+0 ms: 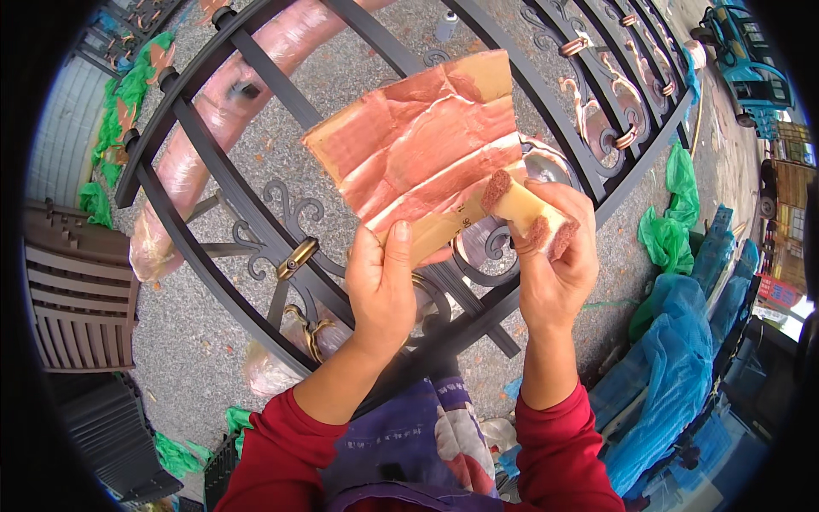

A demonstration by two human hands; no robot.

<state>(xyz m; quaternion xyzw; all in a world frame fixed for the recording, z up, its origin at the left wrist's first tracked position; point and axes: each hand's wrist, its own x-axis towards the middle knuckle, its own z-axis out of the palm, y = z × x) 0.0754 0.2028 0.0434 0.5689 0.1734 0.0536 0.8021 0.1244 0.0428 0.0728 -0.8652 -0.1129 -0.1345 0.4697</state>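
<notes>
My left hand (381, 286) grips the lower edge of a creased piece of cardboard (426, 141), thumb on top. Its face is smeared with coppery pink paint, with bare brown at the corners. In my right hand (559, 260) is a pale yellow sponge (522, 207) with reddish-brown, paint-stained ends. The sponge is close to the cardboard's lower right corner; I cannot tell if they touch. Both hands are above a dark grey metal gate panel (223, 166) with scrolls. A gold-coloured collar (298, 258) on one bar is left of my left hand.
A long plastic-wrapped roll (205, 128) passes under the panel. Brown slatted metal pieces (77, 290) stand at the left. Blue plastic sheeting (670, 358) and green netting (670, 226) lie at the right. A blue vehicle (751, 77) is at the far right.
</notes>
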